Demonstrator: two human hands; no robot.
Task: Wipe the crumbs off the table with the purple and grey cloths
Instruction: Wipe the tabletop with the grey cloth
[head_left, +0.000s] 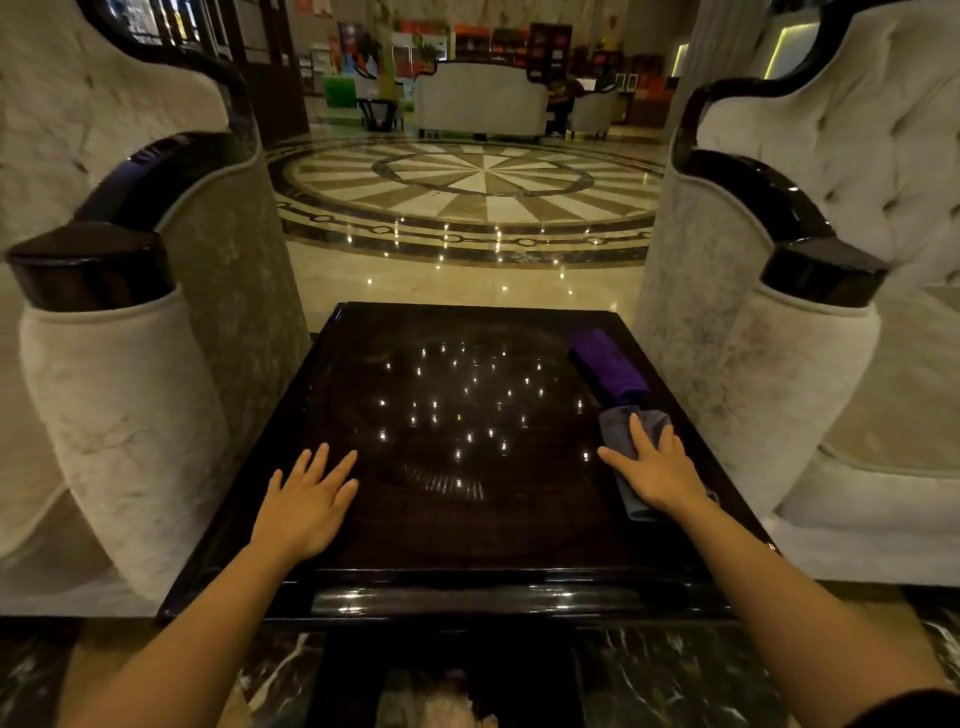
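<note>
A dark glossy square table (467, 519) fills the middle of the view, speckled with reflected ceiling lights. A folded purple cloth (608, 366) lies near its far right edge. Just in front of it a grey cloth (618, 431) rests on the right side of the table. My right hand (652, 467) lies flat on the grey cloth, fingers spread, pressing it down. My left hand (306, 493) lies flat on the bare tabletop at the near left, fingers apart, holding nothing. Crumbs are too small to make out on the dark surface.
A pale tufted armchair (130, 395) stands close on the left of the table and another (810, 364) close on the right. Beyond the far edge lies a polished marble floor (467, 208) with a round pattern, then a sofa (480, 101) and shop displays.
</note>
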